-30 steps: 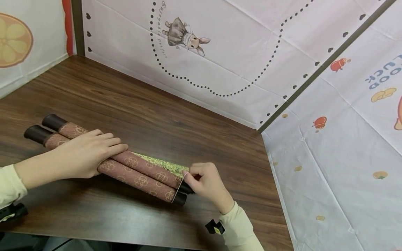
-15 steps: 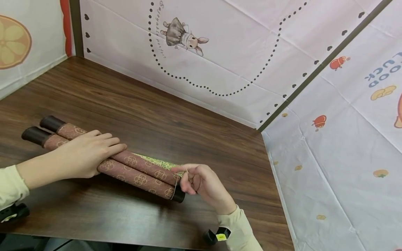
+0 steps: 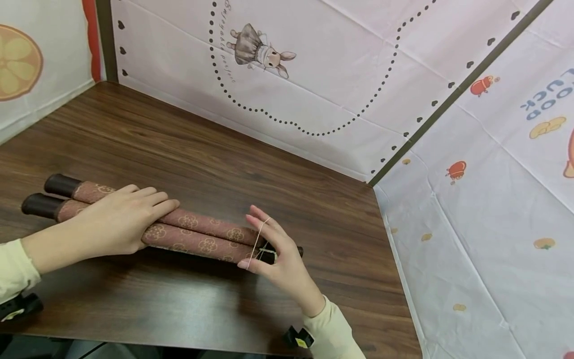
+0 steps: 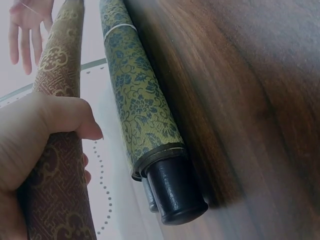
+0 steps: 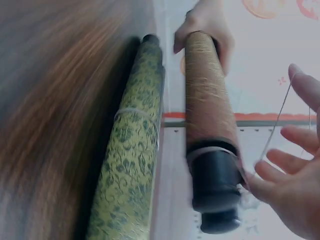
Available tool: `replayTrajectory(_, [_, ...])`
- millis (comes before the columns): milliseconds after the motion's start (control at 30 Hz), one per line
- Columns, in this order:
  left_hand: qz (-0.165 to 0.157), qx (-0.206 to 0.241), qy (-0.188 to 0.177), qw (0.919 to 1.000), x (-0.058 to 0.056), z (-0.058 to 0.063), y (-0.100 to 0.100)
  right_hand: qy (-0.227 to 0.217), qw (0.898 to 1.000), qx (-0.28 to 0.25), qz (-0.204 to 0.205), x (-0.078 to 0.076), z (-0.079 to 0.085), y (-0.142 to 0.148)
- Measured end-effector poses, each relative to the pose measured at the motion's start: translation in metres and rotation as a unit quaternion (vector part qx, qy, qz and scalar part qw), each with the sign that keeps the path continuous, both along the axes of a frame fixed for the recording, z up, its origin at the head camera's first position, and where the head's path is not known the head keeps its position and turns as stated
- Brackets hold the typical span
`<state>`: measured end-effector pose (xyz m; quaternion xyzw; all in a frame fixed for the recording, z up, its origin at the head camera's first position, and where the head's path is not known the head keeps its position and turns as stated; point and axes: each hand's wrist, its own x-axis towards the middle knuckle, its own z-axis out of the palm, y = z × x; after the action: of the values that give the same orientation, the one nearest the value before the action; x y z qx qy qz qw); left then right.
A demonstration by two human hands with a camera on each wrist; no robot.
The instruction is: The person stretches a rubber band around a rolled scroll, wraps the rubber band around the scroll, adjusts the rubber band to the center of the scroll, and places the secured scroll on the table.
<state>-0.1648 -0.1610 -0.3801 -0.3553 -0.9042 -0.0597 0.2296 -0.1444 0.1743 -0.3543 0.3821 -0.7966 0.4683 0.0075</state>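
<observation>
My left hand (image 3: 121, 214) grips a rolled scroll (image 3: 208, 245) of reddish-brown brocade, doubled into two rollers side by side with dark end knobs (image 3: 40, 206). In the left wrist view the thumb crosses over the brocade. At the scroll's right end, my right hand (image 3: 284, 254) has its fingers and thumb spread, with a thin elastic band (image 3: 256, 244) stretched between them. The band also loops around the scroll's end next to a black knob (image 5: 216, 180). Below the raised scroll, a green-and-yellow patterned scroll (image 5: 127, 150) lies on the table, mostly hidden in the head view.
A pale band (image 4: 119, 27) circles the green-and-yellow scroll. The dark wood table (image 3: 215, 169) is enclosed by printed cloth walls (image 3: 314, 75) at the back and sides. Its front edge runs close below the arms.
My right hand has gone from pinching the band at the scroll's end to spreading it on its fingers. The red-brown scroll has shifted slightly left and now covers the green one.
</observation>
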Motion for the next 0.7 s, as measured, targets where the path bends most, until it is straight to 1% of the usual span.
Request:
replayTrajectory(33, [0.003, 0.002, 0.0, 1.0, 0.0, 0.0, 0.0, 0.028, 0.999, 0.021, -0.025, 0.002, 0.001, -0.002])
replayTrajectory(100, [0.01, 0.005, -0.002, 0.9999, 0.001, 0.001, 0.001, 0.073, 0.993, 0.051, -0.073, 0.006, 0.001, -0.004])
replayTrajectory(167, [0.018, 0.009, 0.0, 0.9998, 0.001, 0.001, 0.0, 0.084, 0.989, 0.056, -0.106, 0.009, 0.001, -0.006])
replayTrajectory(233, [0.023, 0.012, 0.006, 0.9996, 0.002, 0.001, 0.0, 0.067, 0.986, 0.053, -0.141, 0.011, 0.0, -0.007])
replayTrajectory(300, [0.025, 0.017, 0.015, 0.9994, 0.002, 0.001, -0.001, 0.04, 0.983, 0.045, -0.174, 0.013, -0.001, -0.006])
replayTrajectory(400, [0.035, 0.019, 0.021, 0.999, 0.004, 0.001, -0.003, -0.009, 0.978, 0.017, -0.209, 0.016, -0.001, -0.006])
replayTrajectory(500, [0.051, 0.017, 0.019, 0.9984, 0.005, 0.002, -0.003, -0.064, 0.973, -0.034, -0.217, 0.017, -0.002, -0.004])
replayTrajectory(567, [0.059, 0.017, 0.019, 0.9979, 0.006, 0.003, -0.003, -0.106, 0.968, -0.075, -0.214, 0.017, -0.002, -0.003])
replayTrajectory(633, [0.062, 0.017, 0.021, 0.9977, 0.007, 0.003, -0.004, -0.161, 0.956, -0.117, -0.216, 0.017, -0.003, -0.002])
replayTrajectory(700, [0.062, 0.02, 0.025, 0.9975, 0.007, 0.003, -0.004, -0.219, 0.938, -0.155, -0.22, 0.016, -0.004, 0.0])
